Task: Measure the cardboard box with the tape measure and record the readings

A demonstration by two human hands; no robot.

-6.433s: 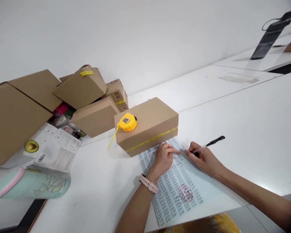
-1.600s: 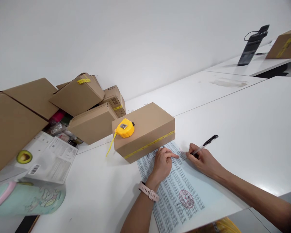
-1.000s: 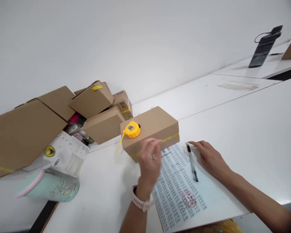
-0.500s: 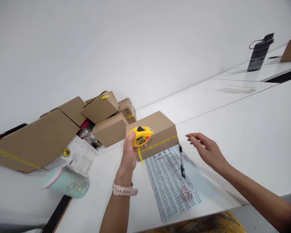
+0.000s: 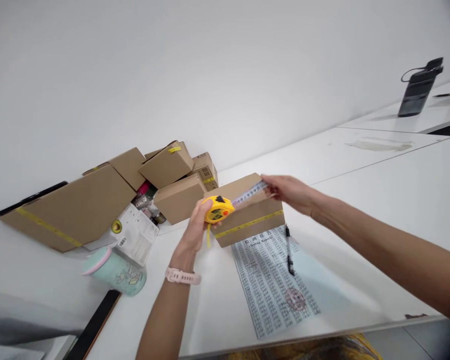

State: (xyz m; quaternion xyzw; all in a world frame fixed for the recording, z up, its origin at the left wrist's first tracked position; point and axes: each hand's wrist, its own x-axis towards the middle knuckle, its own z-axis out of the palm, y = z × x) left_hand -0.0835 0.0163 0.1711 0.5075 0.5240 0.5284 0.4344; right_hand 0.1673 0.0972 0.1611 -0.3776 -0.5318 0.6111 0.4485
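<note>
My left hand [image 5: 193,231] grips a yellow tape measure [image 5: 217,210] just above the near left corner of a cardboard box [image 5: 253,215] with a yellow tape band. My right hand [image 5: 288,189] pinches the end of the white tape blade [image 5: 249,193], which is drawn out over the box's top. In front of the box lies a printed sheet [image 5: 273,277] with a red stamp. A black pen [image 5: 289,243] rests loose on that sheet.
Several cardboard boxes [image 5: 82,205] are piled at the back left by the wall, with a white leaflet [image 5: 135,235] and a mint green tumbler [image 5: 114,268] lying in front. A dark tablet on a stand [image 5: 418,90] sits on the far right table [image 5: 378,195].
My right hand set the pen down on the sheet and took the tape's end. My left hand lifted the tape measure off the box. The blade is now pulled out.
</note>
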